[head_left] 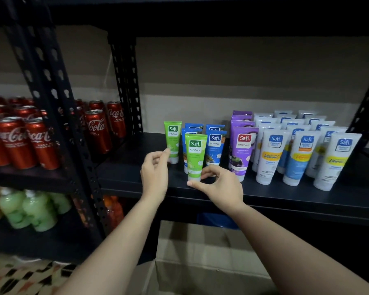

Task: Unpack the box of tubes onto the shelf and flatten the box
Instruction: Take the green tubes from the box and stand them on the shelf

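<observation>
Our fingers (208,169) on the right hand (221,185) curl narrowly round the white cap end of the near green plastic tube (195,155), thumb in front and low, forefinger behind; the pinch appears to touch the cap. Whether it bears any load we cannot tell. The left hand (156,173) has its fingers loosely bent, forefinger tip touching the side of the far green plastic tube (172,140); it holds nothing that we can see.

Both green tubes stand cap-down on the black metal shelf (285,199), at the left end of the stock. Just right of them stand the blue tubes (214,145), then the purple tubes (242,150), then rows of white tubes (303,154). The brown cardboard box (200,252) sits low and near, below the shelf edge, open-topped; its contents are not visible.

In our judgement the step in hand is squaring the green tubes into line. To do it well, we keep the pinch low at the cap, slide rather than lift, set the label facing near, and release only once the tube stands alone without leaning on the blue row.

Both forearms reach up and away from near, wrists roughly level with the shelf edge, the right palm turned down, the left palm facing right.

To the far left stand red cola cans (15,141).
</observation>
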